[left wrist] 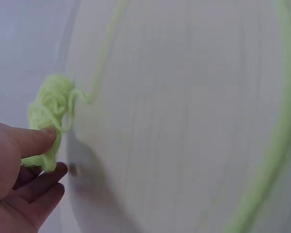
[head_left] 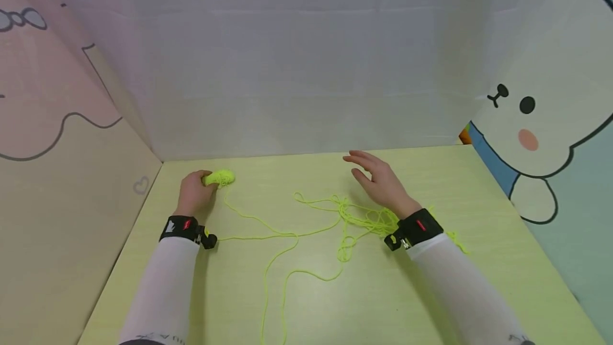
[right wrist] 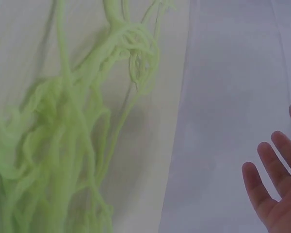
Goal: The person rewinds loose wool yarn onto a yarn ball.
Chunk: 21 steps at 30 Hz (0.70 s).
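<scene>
A small wound ball of neon yellow-green yarn (head_left: 222, 177) is at the back left of the table, pinched between the thumb and fingers of my left hand (head_left: 193, 195). In the left wrist view, the thumb presses on the yarn ball (left wrist: 51, 104) and a strand leads away from it. My right hand (head_left: 380, 182) hovers over the table, fingers spread loosely, holding nothing. Below its wrist lies a loose tangle of the same yarn (head_left: 366, 220), seen large in the right wrist view. The right fingers (right wrist: 269, 165) stand apart from the tangle there.
Long single strands (head_left: 268, 230) run from the tangle toward the left hand and down to the table's near edge. A white sheet (head_left: 306, 79) hangs behind the pale table (head_left: 345, 313). Printed cartoon panels stand at the left and right sides.
</scene>
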{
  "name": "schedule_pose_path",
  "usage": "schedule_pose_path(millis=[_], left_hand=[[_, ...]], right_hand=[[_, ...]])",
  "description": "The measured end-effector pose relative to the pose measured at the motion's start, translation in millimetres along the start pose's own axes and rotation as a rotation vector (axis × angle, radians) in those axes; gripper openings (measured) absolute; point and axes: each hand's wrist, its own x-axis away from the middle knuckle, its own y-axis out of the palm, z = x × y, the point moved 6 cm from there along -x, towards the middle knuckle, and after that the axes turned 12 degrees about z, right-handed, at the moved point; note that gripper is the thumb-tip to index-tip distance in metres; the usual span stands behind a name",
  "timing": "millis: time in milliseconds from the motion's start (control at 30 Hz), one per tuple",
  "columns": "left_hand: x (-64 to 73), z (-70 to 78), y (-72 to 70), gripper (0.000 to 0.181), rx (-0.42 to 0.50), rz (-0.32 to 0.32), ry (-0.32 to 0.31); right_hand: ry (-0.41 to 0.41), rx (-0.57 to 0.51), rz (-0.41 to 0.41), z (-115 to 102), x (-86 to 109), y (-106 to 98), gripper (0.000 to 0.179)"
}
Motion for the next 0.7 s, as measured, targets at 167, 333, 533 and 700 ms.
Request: schedule_pose_path(millis=[167, 333, 533, 700], left_hand=[[7.7, 27.3, -9.6, 0.034, 0.195, 0.117, -0.08], [23.1, 74.7, -12.1, 0.037, 0.464, 0.178, -0.142], [37.2, 145.4, -16.0, 0.037, 0.737, 0.206, -0.105], [52.3, 202.2, -17.3, 0.032, 0.922, 0.172, -0.008]], right_hand=[[0.044, -0.035, 0.004, -11.8, 5.7, -5.8, 0.039], [0.098, -0.117, -0.027, -33.4, 9.3, 6.3, 0.041], [0.194, -0.268, -0.071, -61.7, 5.9, 33.7, 0.047], [0.293, -0.409, -0.031, -83.7, 1.2, 43.0, 0.053]])
